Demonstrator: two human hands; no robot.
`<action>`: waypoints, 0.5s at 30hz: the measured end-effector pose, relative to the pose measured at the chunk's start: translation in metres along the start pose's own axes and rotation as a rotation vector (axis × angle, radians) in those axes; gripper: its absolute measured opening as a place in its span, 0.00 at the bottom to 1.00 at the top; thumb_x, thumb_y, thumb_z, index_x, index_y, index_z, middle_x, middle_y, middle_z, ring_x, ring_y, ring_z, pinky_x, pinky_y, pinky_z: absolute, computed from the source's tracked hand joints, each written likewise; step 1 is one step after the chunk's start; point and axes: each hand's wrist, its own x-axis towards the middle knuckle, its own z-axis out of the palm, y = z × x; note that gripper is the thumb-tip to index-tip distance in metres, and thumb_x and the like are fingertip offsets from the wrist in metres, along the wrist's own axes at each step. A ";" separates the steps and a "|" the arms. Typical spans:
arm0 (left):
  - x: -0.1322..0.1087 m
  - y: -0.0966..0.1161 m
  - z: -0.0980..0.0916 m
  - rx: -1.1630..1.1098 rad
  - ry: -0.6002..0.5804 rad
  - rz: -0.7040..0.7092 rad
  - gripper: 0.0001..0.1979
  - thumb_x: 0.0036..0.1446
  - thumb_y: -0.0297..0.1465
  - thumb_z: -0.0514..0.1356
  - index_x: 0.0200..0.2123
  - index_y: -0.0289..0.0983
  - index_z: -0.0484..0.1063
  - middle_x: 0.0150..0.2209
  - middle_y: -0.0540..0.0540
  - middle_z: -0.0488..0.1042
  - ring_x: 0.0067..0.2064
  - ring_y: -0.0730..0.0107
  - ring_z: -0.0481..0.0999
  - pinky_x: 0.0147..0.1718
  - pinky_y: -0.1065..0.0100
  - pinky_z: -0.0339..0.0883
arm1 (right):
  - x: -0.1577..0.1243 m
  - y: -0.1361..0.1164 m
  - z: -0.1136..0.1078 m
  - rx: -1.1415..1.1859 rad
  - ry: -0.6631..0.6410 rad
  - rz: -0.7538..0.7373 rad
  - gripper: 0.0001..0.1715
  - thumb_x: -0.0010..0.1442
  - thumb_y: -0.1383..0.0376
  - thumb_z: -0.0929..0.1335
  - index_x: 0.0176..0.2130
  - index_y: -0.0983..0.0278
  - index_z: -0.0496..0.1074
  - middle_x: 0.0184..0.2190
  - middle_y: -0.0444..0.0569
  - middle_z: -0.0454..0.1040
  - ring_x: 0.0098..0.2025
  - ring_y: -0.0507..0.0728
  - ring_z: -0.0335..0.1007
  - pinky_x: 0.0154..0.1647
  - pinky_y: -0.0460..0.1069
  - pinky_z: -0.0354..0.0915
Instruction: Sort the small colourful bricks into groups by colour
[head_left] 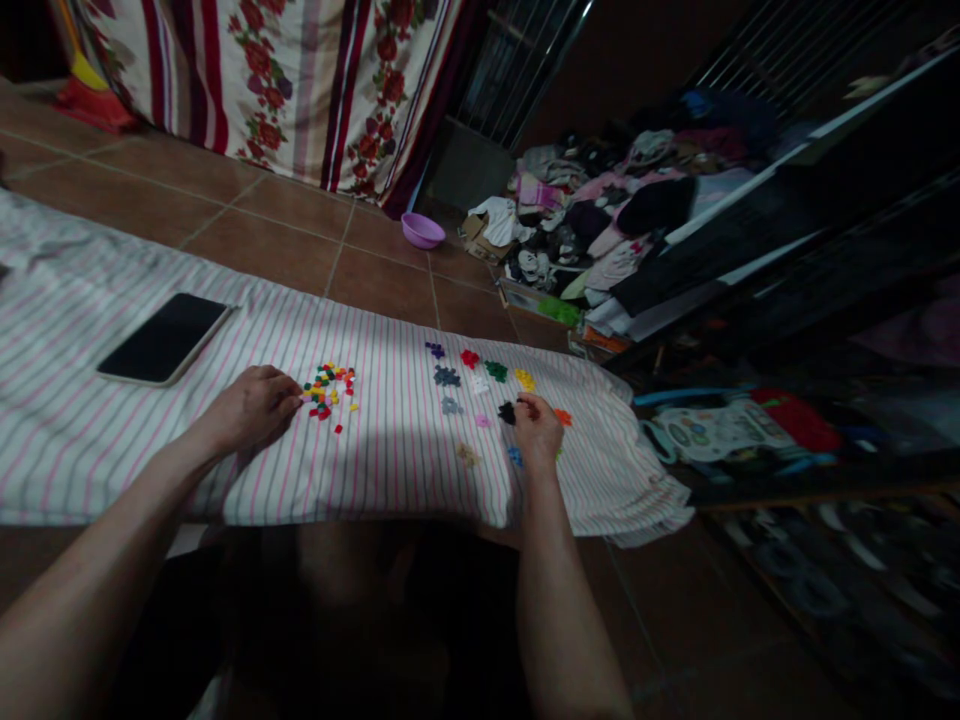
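A mixed heap of small coloured pieces [328, 388], red, yellow, green, orange and white, lies on the striped cloth. At its left edge is my left hand [259, 408], fingers curled together and the tips by a pale pink piece; what they hold is hidden. My right hand [540, 430] is pinched beside the black pile [508, 412]; I cannot make out what is between the fingertips. Around it sit single-colour piles: orange [563, 417], yellow [525, 379], dark green [496, 371], red [469, 358], white [480, 384], pink [482, 421], blue [515, 456], beige [468, 454].
Dark grey [447, 376], light grey [451, 405] and purple [435, 350] piles lie farther left. A phone [165, 338] rests on the striped cloth [390, 450]. Beyond stand a purple basin [423, 231], a floral curtain [300, 90] and heaped clothes [592, 200]; dark shelving [817, 490] is at right.
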 end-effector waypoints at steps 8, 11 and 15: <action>0.001 -0.001 0.001 0.010 -0.005 -0.014 0.21 0.57 0.43 0.48 0.35 0.40 0.78 0.38 0.41 0.77 0.43 0.58 0.75 0.47 0.58 0.69 | -0.006 0.030 0.000 -0.166 -0.007 -0.045 0.20 0.50 0.64 0.62 0.36 0.65 0.79 0.30 0.52 0.75 0.35 0.58 0.68 0.42 0.52 0.63; 0.001 -0.002 0.003 0.008 0.000 -0.024 0.22 0.57 0.43 0.47 0.36 0.39 0.78 0.38 0.40 0.77 0.43 0.56 0.75 0.48 0.57 0.68 | -0.005 0.031 0.003 -0.176 -0.009 -0.047 0.21 0.50 0.65 0.61 0.36 0.66 0.80 0.30 0.53 0.75 0.35 0.59 0.67 0.43 0.53 0.64; 0.001 -0.001 0.003 0.005 0.003 -0.014 0.24 0.57 0.43 0.46 0.37 0.37 0.78 0.39 0.38 0.77 0.43 0.56 0.75 0.48 0.57 0.68 | -0.004 0.033 0.009 -0.162 -0.002 -0.045 0.20 0.49 0.66 0.61 0.36 0.66 0.80 0.31 0.53 0.75 0.36 0.59 0.67 0.45 0.55 0.64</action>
